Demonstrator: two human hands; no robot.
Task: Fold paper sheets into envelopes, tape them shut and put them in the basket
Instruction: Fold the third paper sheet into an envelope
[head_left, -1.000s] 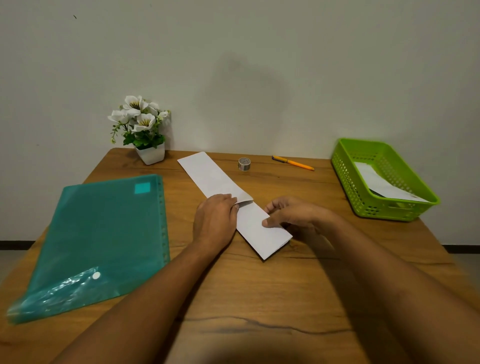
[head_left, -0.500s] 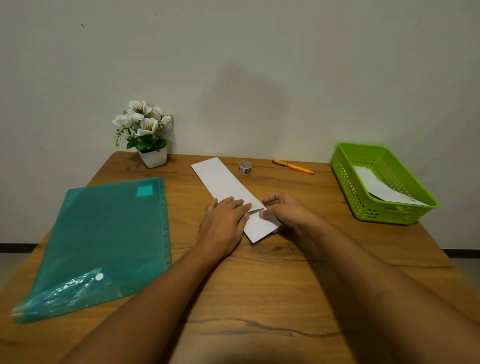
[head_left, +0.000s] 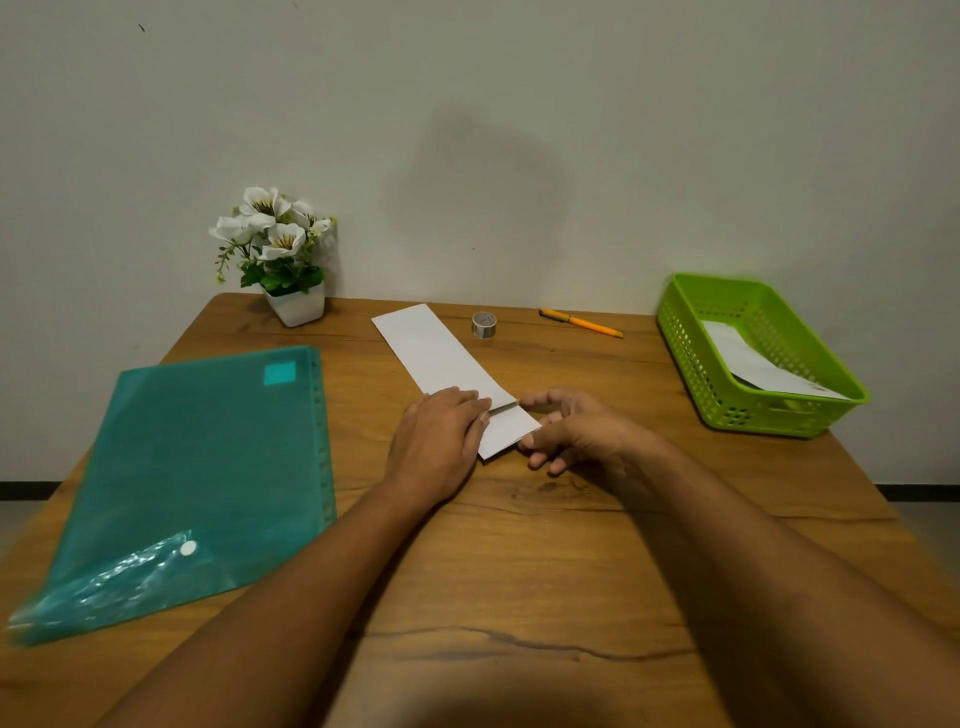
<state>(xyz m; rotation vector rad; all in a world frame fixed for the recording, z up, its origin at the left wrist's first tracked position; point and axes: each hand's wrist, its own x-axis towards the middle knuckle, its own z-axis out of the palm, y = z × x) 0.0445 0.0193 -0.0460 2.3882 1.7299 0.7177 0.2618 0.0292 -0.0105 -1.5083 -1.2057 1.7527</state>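
Two hands are on the paper (head_left: 436, 353), which lies slantwise in the middle of the table (head_left: 519, 545). My left hand (head_left: 441, 434) presses flat, fingers straight, over the folded near end. My right hand (head_left: 576, 434) is curled at the paper's right edge, and I cannot tell if it pinches. If the flat hand slides, I'd expect a crooked crease or the flap springing up. The tape (head_left: 483, 325) would then seal a skewed envelope for the basket (head_left: 769, 415).

Dim even light, soft shadows, wide-angle distortion
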